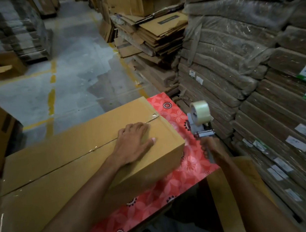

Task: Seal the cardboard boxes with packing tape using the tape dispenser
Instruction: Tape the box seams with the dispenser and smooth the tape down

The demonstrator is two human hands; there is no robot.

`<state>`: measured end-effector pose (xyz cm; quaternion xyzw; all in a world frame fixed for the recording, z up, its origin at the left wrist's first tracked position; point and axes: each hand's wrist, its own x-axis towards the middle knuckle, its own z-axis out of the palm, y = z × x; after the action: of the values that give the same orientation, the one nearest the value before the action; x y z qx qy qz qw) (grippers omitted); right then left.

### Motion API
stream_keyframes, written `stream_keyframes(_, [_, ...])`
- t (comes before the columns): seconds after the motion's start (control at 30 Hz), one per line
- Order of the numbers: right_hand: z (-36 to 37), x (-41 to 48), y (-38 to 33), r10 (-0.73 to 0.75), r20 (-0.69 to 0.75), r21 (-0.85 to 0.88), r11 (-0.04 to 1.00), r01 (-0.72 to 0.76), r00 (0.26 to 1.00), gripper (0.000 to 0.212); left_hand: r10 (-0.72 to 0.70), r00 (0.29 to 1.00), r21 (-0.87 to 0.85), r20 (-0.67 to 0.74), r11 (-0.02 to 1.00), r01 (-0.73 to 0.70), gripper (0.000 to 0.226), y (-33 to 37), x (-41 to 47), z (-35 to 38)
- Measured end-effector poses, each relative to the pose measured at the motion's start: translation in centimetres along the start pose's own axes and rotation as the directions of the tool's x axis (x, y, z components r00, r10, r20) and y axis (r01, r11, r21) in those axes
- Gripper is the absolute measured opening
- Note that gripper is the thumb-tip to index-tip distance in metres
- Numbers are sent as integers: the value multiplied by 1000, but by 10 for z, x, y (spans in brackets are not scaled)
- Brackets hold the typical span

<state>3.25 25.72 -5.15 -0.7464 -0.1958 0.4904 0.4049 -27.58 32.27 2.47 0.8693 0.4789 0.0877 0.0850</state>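
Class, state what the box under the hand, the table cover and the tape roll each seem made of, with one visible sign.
Box: matte brown cardboard, with folded flaps. Table cover: probably glossy plastic sheet, given the sheen over its printed flowers. Tape roll: clear shiny plastic film.
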Motion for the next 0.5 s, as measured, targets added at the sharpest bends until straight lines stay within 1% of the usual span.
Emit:
stream_keyframes(0.03, [2,-12,-14,-8,81,116,993,-1,997,8,-37,998,-134,-43,990,31,60,3,10,-6])
stream_keyframes(0.07, [4,-26,-27,-37,151,188,982,8,988,11,-96,993,-303,-71,951,70,53,6,22,-10])
stream_keyframes(0.1, [8,-44,-43,-72,220,246,969,17,973,15,-166,983,-477,-73,872,112,46,10,33,-15])
stream_keyframes(0.13, [12,-60,-56,-114,269,283,958,34,956,16,-240,970,-644,-25,747,168,39,15,44,-20])
stream_keyframes(0.17, [18,-76,-67,-164,318,307,950,62,934,15,-294,953,-793,80,561,239,34,21,54,-26])
stream_keyframes(0.2, [24,-89,-75,-209,352,315,944,95,912,13,-314,921,-892,231,311,329,36,25,62,-34])
stream_keyframes(0.23, [30,-99,-80,-244,385,317,941,121,890,12,-278,875,-905,396,46,424,43,29,68,-42])
stream_keyframes(0.27, [37,-107,-83,-266,406,313,939,140,875,12,-199,827,-850,526,-165,501,53,30,72,-51])
stream_keyframes(0.3, [44,-114,-85,-274,419,309,940,148,866,13,-125,789,-782,602,-294,550,59,28,74,-57])
stream_keyframes(0.33, [52,-118,-86,-277,430,304,941,151,860,13,-69,769,-732,636,-368,573,59,24,75,-62])
stream_keyframes(0.37, [58,-125,-88,-277,436,294,943,155,856,14,-38,763,-709,645,-401,580,52,20,74,-65])
stream_keyframes(0.47, [75,-136,-87,-297,438,270,944,190,848,16,10,761,-673,649,-459,580,25,3,69,-65])
stream_keyframes(0.5, [79,-138,-85,-308,435,262,942,209,846,17,6,756,-664,655,-474,579,17,-3,68,-63])
